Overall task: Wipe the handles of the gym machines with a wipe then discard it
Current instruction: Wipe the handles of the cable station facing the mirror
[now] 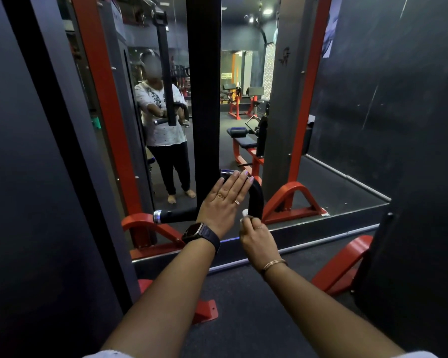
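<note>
Nearest the camera, two bare forearms reach forward, one with a dark watch (194, 233) at the wrist, the other with a thin bangle (274, 263). The left grip (224, 200) lies flat, fingers straight and together, pressed on top of the black handle (258, 195) and closed round nothing. The right grip (256, 236) is curled, pinching the white wipe (245, 212) between thumb and fingertips, right at the lower bend of the handle. The step in hand looks like wiping that bend. To do it well, the flat hand should steady the bar while the wipe is wrapped around the padding, not dabbed at it, then drawn along the whole curve and out to the chrome-capped end on the left. The flat hand would need to shift so the patch under its palm gets cleaned too. Little of the wipe shows, so spreading it out would cover more. Behind stands the red frame (101, 99) and a mirror (243, 140) reflecting the person and the gym floor. By count: two hands, one wipe, one handle within reach, one watch, one bangle, three rings (two on the left, one on the right), and at least two red benches in the reflection. No bin for the wipe is in sight
</note>
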A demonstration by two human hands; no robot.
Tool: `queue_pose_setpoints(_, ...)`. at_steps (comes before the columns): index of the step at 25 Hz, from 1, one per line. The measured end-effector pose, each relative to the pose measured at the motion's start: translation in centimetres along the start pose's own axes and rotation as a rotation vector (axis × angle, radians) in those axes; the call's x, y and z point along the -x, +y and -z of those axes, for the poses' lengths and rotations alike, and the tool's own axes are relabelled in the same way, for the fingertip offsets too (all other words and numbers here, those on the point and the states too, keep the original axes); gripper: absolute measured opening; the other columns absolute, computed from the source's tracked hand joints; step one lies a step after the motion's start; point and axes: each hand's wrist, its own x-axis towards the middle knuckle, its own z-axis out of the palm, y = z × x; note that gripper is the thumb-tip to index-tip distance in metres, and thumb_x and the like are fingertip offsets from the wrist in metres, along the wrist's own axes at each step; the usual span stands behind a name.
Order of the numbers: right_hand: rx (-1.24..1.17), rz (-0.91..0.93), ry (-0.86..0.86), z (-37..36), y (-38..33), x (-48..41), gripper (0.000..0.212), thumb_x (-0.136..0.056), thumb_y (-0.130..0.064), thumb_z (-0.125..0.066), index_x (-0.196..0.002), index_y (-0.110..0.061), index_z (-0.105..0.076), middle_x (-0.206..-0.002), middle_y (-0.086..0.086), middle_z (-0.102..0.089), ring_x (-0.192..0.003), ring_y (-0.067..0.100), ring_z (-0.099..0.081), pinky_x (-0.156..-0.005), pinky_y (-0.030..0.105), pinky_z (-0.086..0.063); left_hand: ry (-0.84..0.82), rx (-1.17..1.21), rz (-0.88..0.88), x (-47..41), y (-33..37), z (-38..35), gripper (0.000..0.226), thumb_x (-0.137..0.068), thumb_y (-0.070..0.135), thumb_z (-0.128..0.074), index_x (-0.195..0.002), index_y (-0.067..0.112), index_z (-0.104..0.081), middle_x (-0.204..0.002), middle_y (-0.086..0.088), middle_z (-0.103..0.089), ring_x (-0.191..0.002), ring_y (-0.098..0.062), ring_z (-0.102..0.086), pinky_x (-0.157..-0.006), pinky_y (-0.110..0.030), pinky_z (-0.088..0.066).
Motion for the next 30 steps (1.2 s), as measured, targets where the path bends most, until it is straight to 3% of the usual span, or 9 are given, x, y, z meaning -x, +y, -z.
queue_pose_setpoints(6, -0.043, -0.127, 0.084, 0.3, 0.4, -1.8, 0.019, -0.066, -0.008, -0.069, -0.085, -0.008, -0.071, -0.086, 0.006, -0.064, -0.072, 0.022, -0.06, -0.051, 0.028, -0.046, 0.013, 0.047, 0.061, 0.1, 0.5, -0.1, 0.063, -0.089, 0.019, -0.028, -0.15, 0.016, -0.011, -0.155, 0.003, -0.014, -0.145, -0.02, -0.011, -0.115, -0.038, -0.003)
queue_pose_setpoints(10, -0.077, 0.022, 0.047, -1.0, -0.2, 0.7, 0.02, -0.058, -0.01, -0.08, -0.076, -0.005, -0.072, -0.084, 0.009, -0.065, -0.07, 0.025, -0.062, -0.044, 0.027, -0.044, -0.041, 0.059, 0.082, 0.1, 0.5, 0.1, 0.075, -0.081, 0.011, -0.038, -0.151, 0.02, -0.014, -0.156, 0.003, -0.009, -0.145, -0.017, -0.003, -0.117, -0.038, 0.0)
queue_pose_setpoints(15, -0.084, -0.019, 0.084, -1.5, 0.6, -0.8, 0.02, -0.071, -0.008, -0.068, -0.091, -0.006, -0.072, -0.09, 0.008, -0.064, -0.076, 0.024, -0.06, -0.055, 0.029, -0.05, -0.091, 0.054, 0.105, 0.2, 0.8, 0.2, 0.075, -0.081, 0.013, -0.037, -0.15, 0.017, -0.007, -0.156, 0.003, -0.007, -0.145, -0.018, -0.004, -0.117, -0.038, 0.001)
queue_pose_setpoints(20, -0.179, 0.028, 0.102, -3.3, 0.3, 4.0, 0.03, -0.077, -0.008, -0.053, -0.099, -0.005, -0.073, -0.094, 0.004, -0.067, -0.076, 0.023, -0.059, -0.047, 0.027, -0.048, -0.122, 0.07, 0.141, 0.0, 0.9, 0.6, 0.086, -0.076, 0.005, -0.05, -0.152, 0.019, -0.012, -0.156, 0.003, -0.01, -0.145, -0.016, -0.003, -0.117, -0.037, -0.001)
queue_pose_setpoints(22, -0.423, -0.273, 0.036, -4.1, 0.4, 6.3, 0.029, -0.073, 0.004, -0.059, -0.099, -0.005, -0.07, -0.097, 0.009, -0.063, -0.077, 0.026, -0.058, -0.056, 0.028, -0.049, -0.116, 0.092, 0.144, 0.0, 1.0, 0.7, 0.082, -0.075, 0.005, -0.049, -0.15, 0.02, -0.02, -0.156, 0.003, -0.016, -0.144, -0.016, -0.009, -0.116, -0.037, -0.005)
queue_pose_setpoints(24, -0.851, -0.868, -0.088, -4.7, 0.6, 6.7, 0.023, -0.076, 0.009, -0.058, -0.095, 0.001, -0.069, -0.095, 0.015, -0.057, -0.083, 0.028, -0.055, -0.073, 0.026, -0.043, -0.096, 0.113, 0.147, 0.0, 1.2, 0.7, 0.074, -0.077, 0.005, -0.043, -0.148, 0.019, -0.027, -0.155, 0.002, -0.024, -0.144, -0.016, -0.014, -0.116, -0.037, -0.007)
queue_pose_setpoints(26, -1.336, -1.351, -0.162, -4.7, 0.8, 5.1, 0.017, -0.083, 0.008, -0.05, -0.078, 0.004, -0.065, -0.076, 0.016, -0.062, -0.073, 0.027, -0.053, -0.064, 0.024, -0.042, -0.09, 0.14, 0.165, -0.1, 1.3, 0.7, 0.071, -0.077, 0.005, -0.036, -0.147, 0.018, -0.033, -0.154, 0.002, -0.027, -0.144, -0.017, -0.014, -0.117, -0.037, -0.007)
queue_pose_setpoints(28, -1.91, -1.555, -0.123, -4.4, 0.6, 2.5, 0.026, -0.089, 0.005, -0.042, -0.068, 0.0, -0.057, -0.058, 0.008, -0.061, -0.059, 0.023, -0.053, -0.05, 0.022, -0.048, -0.111, 0.162, 0.186, -0.2, 1.5, 0.7, 0.072, -0.076, 0.007, -0.035, -0.147, 0.018, -0.033, -0.155, 0.002, -0.025, -0.147, -0.016, -0.007, -0.118, -0.037, -0.006)
queue_pose_setpoints(30, -2.403, -1.686, 0.03, -3.8, 0.3, 0.2, 0.029, -0.096, -0.007, -0.036, -0.078, 0.001, -0.058, -0.068, 0.012, -0.064, -0.06, 0.024, -0.06, -0.051, 0.027, -0.054, -0.133, 0.168, 0.196, -0.2, 1.5, 0.9, 0.073, -0.076, 0.007, -0.033, -0.148, 0.018, -0.031, -0.155, 0.002, -0.023, -0.147, -0.015, 0.003, -0.118, -0.037, -0.005)
